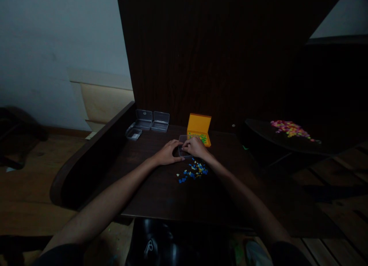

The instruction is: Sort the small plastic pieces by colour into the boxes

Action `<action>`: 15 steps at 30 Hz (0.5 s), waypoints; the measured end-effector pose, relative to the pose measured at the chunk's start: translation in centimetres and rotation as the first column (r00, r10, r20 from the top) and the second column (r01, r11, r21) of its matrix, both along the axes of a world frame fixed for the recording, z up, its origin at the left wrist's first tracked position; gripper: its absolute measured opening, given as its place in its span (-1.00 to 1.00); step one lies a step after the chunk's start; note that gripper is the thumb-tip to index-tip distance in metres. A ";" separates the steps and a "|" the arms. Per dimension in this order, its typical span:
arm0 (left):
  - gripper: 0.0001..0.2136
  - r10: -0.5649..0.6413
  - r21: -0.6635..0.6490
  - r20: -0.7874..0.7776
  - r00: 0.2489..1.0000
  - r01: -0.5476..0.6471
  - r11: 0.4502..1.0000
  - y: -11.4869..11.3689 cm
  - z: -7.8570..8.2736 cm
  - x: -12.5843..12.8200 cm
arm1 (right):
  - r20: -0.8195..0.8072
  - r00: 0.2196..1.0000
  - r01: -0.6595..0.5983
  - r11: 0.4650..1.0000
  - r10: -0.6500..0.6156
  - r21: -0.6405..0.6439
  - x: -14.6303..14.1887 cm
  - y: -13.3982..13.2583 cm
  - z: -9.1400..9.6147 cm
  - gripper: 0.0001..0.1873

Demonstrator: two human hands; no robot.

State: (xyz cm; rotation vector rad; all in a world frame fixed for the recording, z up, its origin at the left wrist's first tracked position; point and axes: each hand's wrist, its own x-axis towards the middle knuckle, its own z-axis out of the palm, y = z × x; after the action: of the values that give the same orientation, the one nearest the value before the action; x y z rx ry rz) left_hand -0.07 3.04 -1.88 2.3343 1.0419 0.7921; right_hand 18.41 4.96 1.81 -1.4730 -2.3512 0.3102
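Note:
Small blue, yellow and pale pieces (197, 170) lie in a loose pile on the dark wooden desk. Just beyond them is a clear plastic box (184, 154), partly hidden by my hands. My left hand (168, 152) grips the box's left side, its thumb at the near edge and its fingers at the far edge. Over the box, my right hand (195, 147) has its fingertips pinched together; what they hold, if anything, is too small to make out. An open yellow case (199, 124) with green pieces inside stands right behind my right hand.
Open clear boxes (160, 122) stand at the desk's back left, with a smaller clear container (134, 134) in front. A raised wooden side panel (94, 154) bounds the left. At right, a pile of pink and yellow pieces (291, 128) lies on a dark surface.

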 end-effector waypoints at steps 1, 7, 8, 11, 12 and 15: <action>-0.42 0.001 -0.001 0.001 1.000 -0.001 1.000 0.0 0.0 0.0 | -0.004 1.000 0.000 1.000 -0.001 -0.005 0.0 0.0 -0.2 -0.89; -0.41 0.002 0.007 0.004 1.000 -0.002 1.000 0.0 -0.1 0.0 | -0.025 1.000 0.010 0.995 -0.013 -0.098 0.2 0.1 -0.3 -0.88; -0.41 0.001 0.007 0.002 1.000 -0.001 1.000 0.0 -0.1 0.0 | -0.022 1.000 0.018 0.992 -0.020 -0.122 0.2 0.1 -0.2 -0.87; -0.41 0.002 0.004 -0.006 1.000 -0.002 1.000 0.1 -0.1 0.0 | -0.008 0.999 0.034 0.987 -0.036 -0.155 0.2 0.1 0.2 -0.86; -0.41 0.002 0.003 -0.008 1.000 -0.002 1.000 0.1 -0.1 0.0 | -0.004 0.999 0.033 0.988 -0.034 -0.154 0.2 0.1 0.4 -0.86; -0.41 0.005 -0.004 -0.010 1.000 -0.005 1.000 0.0 0.0 0.0 | 0.011 0.999 0.032 0.987 -0.030 -0.158 0.1 -0.1 0.8 -0.85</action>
State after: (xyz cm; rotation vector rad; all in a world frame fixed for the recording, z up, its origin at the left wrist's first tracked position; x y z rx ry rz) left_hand -0.07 3.07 -1.89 2.3357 1.0528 0.7806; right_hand 18.49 4.90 2.57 -1.5834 -2.3552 0.4937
